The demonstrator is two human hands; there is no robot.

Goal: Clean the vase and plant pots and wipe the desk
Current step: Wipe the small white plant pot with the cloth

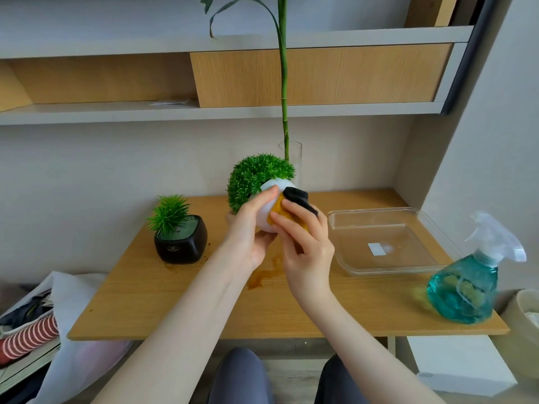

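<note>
My left hand (250, 228) grips a round white pot (266, 219) with a bushy green plant (253, 177), held tilted above the wooden desk (175, 301). My right hand (306, 246) presses a yellow and black cloth (291, 204) against the pot's right side, fingers curled round the cloth. A black square pot (180, 243) with a small spiky plant stands on the desk at the left. A clear glass vase (297, 158) with a tall green stalk stands at the back, partly hidden by the bushy plant. Brown stains (262, 275) mark the desk under my hands.
A clear plastic tray (431, 228) lies on the desk at the right. A spray bottle of blue-green liquid (466, 290) stands near the front right corner. Shelves run along the wall above. A bag with clutter (43, 310) sits left of the desk.
</note>
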